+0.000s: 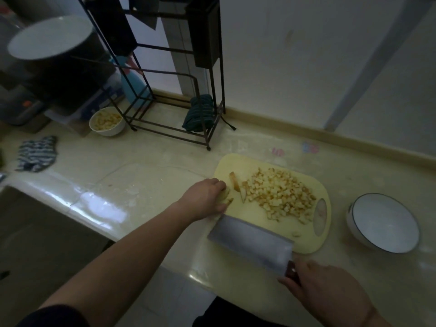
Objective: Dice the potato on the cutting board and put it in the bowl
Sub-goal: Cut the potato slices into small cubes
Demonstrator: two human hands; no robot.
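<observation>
A pale yellow cutting board (238,164) lies on the counter. A heap of diced potato (280,194) covers its right half, and two uncut potato strips (236,182) lie left of the heap. My left hand (205,197) rests on the board's left edge, fingers closed over a few potato strips (226,197). My right hand (330,289) grips the dark handle of a cleaver (252,241), whose broad blade lies across the board's near edge. An empty white bowl (384,223) with a dark rim stands right of the board.
A second white bowl (107,121) holding potato cubes sits at the back left beside a black metal rack (174,90). A striped cloth (36,154) lies far left. A sink (35,232) opens at the near left. The wall runs along the back.
</observation>
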